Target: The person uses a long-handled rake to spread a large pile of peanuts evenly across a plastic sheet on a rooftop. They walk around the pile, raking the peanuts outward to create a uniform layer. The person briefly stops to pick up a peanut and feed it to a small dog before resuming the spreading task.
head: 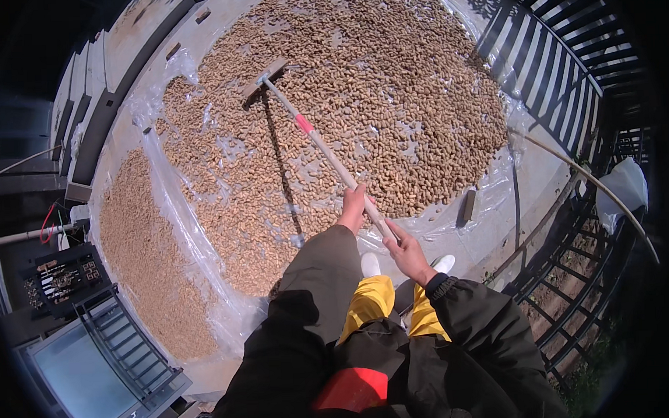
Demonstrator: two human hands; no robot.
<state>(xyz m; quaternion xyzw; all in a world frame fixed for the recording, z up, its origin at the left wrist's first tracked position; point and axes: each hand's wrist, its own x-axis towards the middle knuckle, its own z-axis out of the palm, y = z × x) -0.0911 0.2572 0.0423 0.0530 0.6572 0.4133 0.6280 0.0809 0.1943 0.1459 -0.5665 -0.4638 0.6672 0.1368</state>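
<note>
My left hand (353, 208) is closed around the wooden handle (332, 156) of a long rake. My right hand (409, 250) grips the same handle near its lower end, closer to my body. A band of pink tape wraps the handle farther up. At the far end, the rake's flat wooden head (265, 79) rests on or just above a wide layer of unshelled peanuts (420, 123). The peanuts lie on clear plastic sheeting (170, 187), with thin patches where the plastic shows through.
A separate strip of smaller tan pieces (142, 254) lies at the left beyond a plastic fold. A brick (468, 205) weighs down the sheet near my feet. Steps (95, 79) rise at upper left. Black metal railings (568, 256) and a bent pole (593, 183) are at the right.
</note>
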